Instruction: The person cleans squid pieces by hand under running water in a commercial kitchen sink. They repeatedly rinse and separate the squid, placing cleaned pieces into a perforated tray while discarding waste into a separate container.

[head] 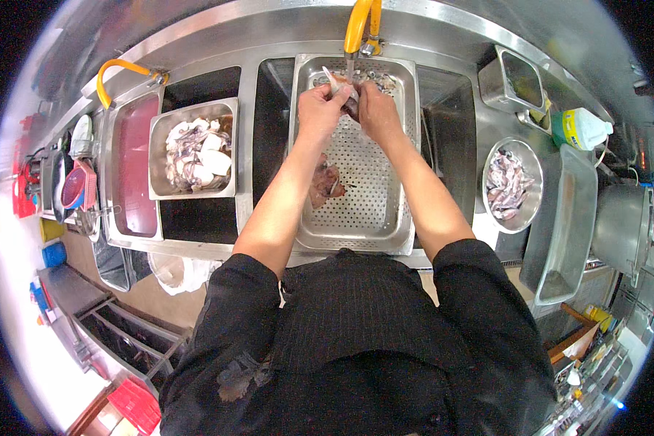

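Both hands meet near the far end of a perforated steel pan (359, 240) set over a sink. My left hand (321, 109) pinches a pale, dark-mottled squid (350, 106), whose whitish pointed part sticks up. The other side of the squid is gripped by my right hand (379, 109). Right above them is the spout of a yellow-sleeved faucet (357, 32), with water seeming to run onto the squid. Small scraps (381, 79) lie along the pan's far edge. A reddish-brown clump of squid parts (326, 182) rests in the pan, partly behind my left forearm.
To the left, a steel pan (153, 163) holds white squid bodies and tentacles, beside a sink of reddish liquid (136, 163) under another yellow faucet (122, 66). At right stand a steel bowl of squid (509, 185), a long translucent bin (569, 229) and a plastic jug (583, 129).
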Demonstrator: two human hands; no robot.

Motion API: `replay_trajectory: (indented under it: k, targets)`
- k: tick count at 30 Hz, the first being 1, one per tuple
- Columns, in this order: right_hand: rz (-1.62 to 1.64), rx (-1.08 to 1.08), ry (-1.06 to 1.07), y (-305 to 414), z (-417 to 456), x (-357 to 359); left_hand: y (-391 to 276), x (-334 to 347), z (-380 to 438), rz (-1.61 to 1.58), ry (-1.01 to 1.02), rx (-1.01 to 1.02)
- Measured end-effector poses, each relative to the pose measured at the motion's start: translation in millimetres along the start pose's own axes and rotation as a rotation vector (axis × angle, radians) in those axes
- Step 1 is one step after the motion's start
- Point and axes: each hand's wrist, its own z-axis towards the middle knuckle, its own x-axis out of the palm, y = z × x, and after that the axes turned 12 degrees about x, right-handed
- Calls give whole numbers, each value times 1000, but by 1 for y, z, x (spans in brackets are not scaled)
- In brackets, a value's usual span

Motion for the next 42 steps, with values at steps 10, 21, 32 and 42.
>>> replay_trajectory:
  k: [10, 21, 32, 42]
  targets:
    - [132, -105, 172, 1, 14, -14, -19, -10, 11, 433, 245, 226]
    - [714, -59, 108, -23, 15, 7, -6, -3, 15, 99, 7, -55]
    - [-136, -73, -114, -2, 11, -4, -20, 15, 8, 547, 9, 164]
    - [122, -217, 105, 9, 5, -45, -31, -7, 17, 581, 152, 213]
